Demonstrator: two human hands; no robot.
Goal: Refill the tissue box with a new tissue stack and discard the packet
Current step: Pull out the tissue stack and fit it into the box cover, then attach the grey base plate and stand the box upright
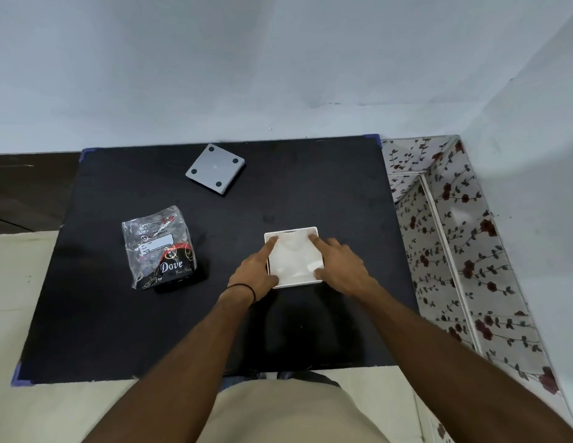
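Note:
A white square tissue box (294,282) stands open on the black table, with a white tissue stack (294,255) inside it. My left hand (258,273) rests on the box's left side, index finger pressing the stack's far left corner. My right hand (339,266) lies on the right side, index finger on the far right corner and thumb on the near right corner. The clear plastic packet (158,247), printed "Dove", lies crumpled to the left, apart from both hands. The box's grey lid (215,168), with four dark round feet, lies upside down at the back.
The black table (342,193) has blue tape at its corners and sits against a pale wall. A floral-patterned container (438,219) stands open along the table's right edge. Beige floor lies to the left.

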